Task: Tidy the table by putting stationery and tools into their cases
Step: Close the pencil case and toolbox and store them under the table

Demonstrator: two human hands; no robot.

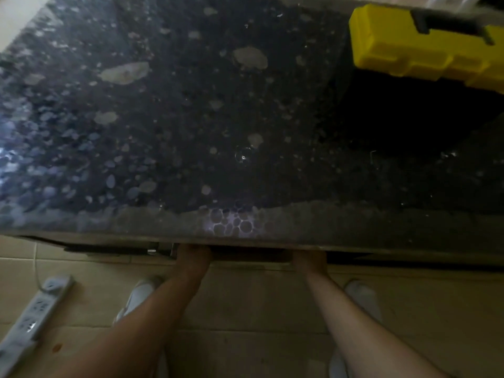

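Arms come up from the bottom of the view, side by side and almost straight, and go to the near edge of the table point(191, 118). The left hand point(193, 256) is tucked under that edge, a little left of the middle. The right hand point(309, 260) is tucked under the same edge, further right. The two hands are apart, with a dark strip under the table top running between them. Only the backs of the hands and the wrists show. The fingers are hidden under the table, so I cannot tell if they are spread, curled, or gripping something.

The table top is dark stone with pale spots of many sizes. A yellow toolbox point(403, 47) sits on the far right corner of the table, well away from both hands. It is nearer to the right hand's side than to the left's. Its lid looks closed, and a dark handle point(450, 25) lies across the top. The right end of the toolbox runs out of the view.

Below the table is a pale tiled floor point(245, 309). Two white shoes show there, one point(141, 293) by the left arm and one point(362, 296) by the right arm. A white power strip point(32, 309) lies on the floor at the left, tilted, well away from the hands. The picture is dim and a bit blurry.
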